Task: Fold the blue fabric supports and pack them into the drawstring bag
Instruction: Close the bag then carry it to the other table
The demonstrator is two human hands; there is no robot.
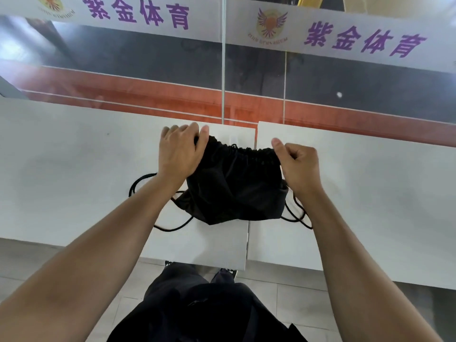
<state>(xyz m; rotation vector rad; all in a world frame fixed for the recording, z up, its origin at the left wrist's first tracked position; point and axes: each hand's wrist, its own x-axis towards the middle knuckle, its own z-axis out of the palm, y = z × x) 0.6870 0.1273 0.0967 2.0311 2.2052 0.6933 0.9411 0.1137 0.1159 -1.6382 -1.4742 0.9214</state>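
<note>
A black drawstring bag (234,183) lies on the white table (74,156), its gathered mouth turned away from me. My left hand (180,151) grips the left end of the mouth, fingers curled over the rim. My right hand (298,164) pinches the right end of the mouth in a closed fist. The bag looks bulky. Black cords (172,227) loop out on the table from both lower corners. No blue fabric is visible; whatever is inside the bag is hidden.
Two white tabletops meet at a seam (248,233) under the bag. A glass wall (223,70) with purple lettering stands right behind the table's far edge. My legs and the tiled floor (291,299) are below the near edge.
</note>
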